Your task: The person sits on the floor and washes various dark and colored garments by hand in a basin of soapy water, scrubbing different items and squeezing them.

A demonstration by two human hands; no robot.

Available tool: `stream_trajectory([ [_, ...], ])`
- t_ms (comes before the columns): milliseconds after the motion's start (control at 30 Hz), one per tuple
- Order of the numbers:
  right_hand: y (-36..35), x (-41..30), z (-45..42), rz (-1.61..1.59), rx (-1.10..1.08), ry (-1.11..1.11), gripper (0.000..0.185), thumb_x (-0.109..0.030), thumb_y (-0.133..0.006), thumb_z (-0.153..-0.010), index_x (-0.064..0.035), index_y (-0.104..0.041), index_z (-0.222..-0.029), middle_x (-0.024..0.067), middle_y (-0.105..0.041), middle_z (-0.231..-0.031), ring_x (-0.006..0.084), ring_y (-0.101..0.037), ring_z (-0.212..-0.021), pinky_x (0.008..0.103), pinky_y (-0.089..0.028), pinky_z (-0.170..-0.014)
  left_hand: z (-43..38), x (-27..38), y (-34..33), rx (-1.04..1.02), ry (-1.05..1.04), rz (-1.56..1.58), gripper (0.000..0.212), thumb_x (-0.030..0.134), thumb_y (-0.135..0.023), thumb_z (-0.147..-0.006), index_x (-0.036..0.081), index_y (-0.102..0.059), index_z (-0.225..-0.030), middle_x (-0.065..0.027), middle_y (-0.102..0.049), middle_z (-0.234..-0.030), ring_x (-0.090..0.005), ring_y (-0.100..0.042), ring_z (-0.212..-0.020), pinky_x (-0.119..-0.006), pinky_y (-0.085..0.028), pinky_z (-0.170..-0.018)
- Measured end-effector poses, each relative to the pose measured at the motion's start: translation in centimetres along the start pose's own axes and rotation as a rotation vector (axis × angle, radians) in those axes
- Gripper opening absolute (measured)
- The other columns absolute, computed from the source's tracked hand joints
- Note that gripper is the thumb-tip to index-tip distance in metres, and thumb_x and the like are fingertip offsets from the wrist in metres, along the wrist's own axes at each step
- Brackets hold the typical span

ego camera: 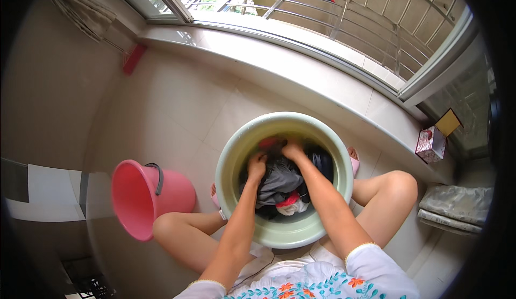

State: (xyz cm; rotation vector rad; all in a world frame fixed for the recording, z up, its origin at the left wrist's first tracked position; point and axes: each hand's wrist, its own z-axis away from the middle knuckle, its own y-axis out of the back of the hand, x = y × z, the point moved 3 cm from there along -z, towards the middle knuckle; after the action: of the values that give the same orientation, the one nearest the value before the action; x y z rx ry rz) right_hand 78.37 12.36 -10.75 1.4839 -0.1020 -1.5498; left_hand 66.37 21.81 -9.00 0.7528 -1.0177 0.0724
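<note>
A round pale-green plastic basin [238, 138] stands on the floor between my knees, holding water and soaked clothes. Inside it, my left hand [256, 165] has its fingers curled on a dark wet garment [275, 148] near the far side. My right hand [292, 150] grips the same dark cloth just to the right, its fingertips partly hidden by the water. Dark red cloth [269, 142] shows beyond both hands. Nearer to me lie a bunched grey garment [278, 182] and a white and red piece [293, 205]. Black shiny fabric [321, 164] lies along the right inner wall.
A pink bucket [175, 188] with a grey handle lies tipped toward the left. Beyond the basin runs a tiled window ledge [282, 73]. At right are an open patterned box [431, 144] and folded plastic-wrapped bundles [455, 206]. A red broom head [134, 59] rests in the far-left corner.
</note>
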Motion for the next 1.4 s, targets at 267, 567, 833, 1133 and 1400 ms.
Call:
stream_trajectory([
  [267, 3.8, -11.9, 11.3, -0.488, 0.133, 0.379, 0.018, -0.008, -0.052, -0.054, -0.0008, -0.049, -0.070, 0.0170, -0.051, -0.068, 0.0325, -0.051, -0.067, 0.0343, -0.041, -0.060, 1.0, 1.3, 1.8, -0.322, 0.163, 1.446, 0.045, 0.048, -0.034, -0.083, 0.009, -0.052, -0.099, -0.0042, -0.053, -0.100, -0.0187, -0.051, -0.090, -0.033, -0.043, -0.078],
  [567, 4.6, -14.6, 13.7, 0.125, 0.400, 0.498, 0.026, -0.030, -0.056, -0.072, -0.0071, -0.049, -0.063, 0.0097, -0.050, -0.058, 0.0250, -0.055, -0.051, 0.0347, -0.045, -0.045, 4.8, 3.5, 0.1, -0.827, -0.110, 1.862, 0.041, 0.043, -0.035, -0.084, 0.008, -0.053, -0.096, -0.0055, -0.055, -0.097, -0.0193, -0.053, -0.087, -0.034, -0.044, -0.076],
  [833, 7.6, -10.8, 7.8, 0.215, 0.253, 0.345, 0.032, -0.034, -0.044, -0.080, -0.0058, -0.056, -0.071, 0.0160, -0.056, -0.060, 0.0324, -0.056, -0.057, 0.0403, -0.046, -0.053, 5.6, 5.3, 2.3, -0.085, 0.364, 1.371, 0.027, 0.021, -0.038, -0.083, 0.001, -0.056, -0.087, -0.0108, -0.058, -0.089, -0.0229, -0.057, -0.079, -0.034, -0.045, -0.073],
  [1133, 4.1, -3.5, 8.9, 0.581, 0.022, 0.287, 0.060, -0.043, -0.059, -0.065, -0.0236, -0.040, -0.118, 0.0099, -0.044, -0.111, 0.0259, -0.039, -0.103, 0.0444, -0.037, -0.072, 7.4, 5.3, 0.7, 0.195, -0.057, -0.629, 0.036, 0.030, -0.051, -0.076, 0.016, -0.046, -0.110, -0.0166, -0.044, -0.101, -0.0358, -0.052, -0.081, -0.043, -0.045, -0.064],
  [1400, 1.5, -3.2, 7.1, 0.574, 0.072, 0.177, 0.050, -0.029, -0.058, -0.067, -0.0132, -0.044, -0.112, 0.0110, -0.046, -0.101, 0.0264, -0.043, -0.094, 0.0432, -0.039, -0.069, 3.2, 3.4, -1.1, 0.065, -0.045, -0.823, 0.024, 0.025, -0.046, -0.078, 0.005, -0.052, -0.090, -0.0158, -0.051, -0.087, -0.0321, -0.057, -0.068, -0.039, -0.048, -0.056],
])
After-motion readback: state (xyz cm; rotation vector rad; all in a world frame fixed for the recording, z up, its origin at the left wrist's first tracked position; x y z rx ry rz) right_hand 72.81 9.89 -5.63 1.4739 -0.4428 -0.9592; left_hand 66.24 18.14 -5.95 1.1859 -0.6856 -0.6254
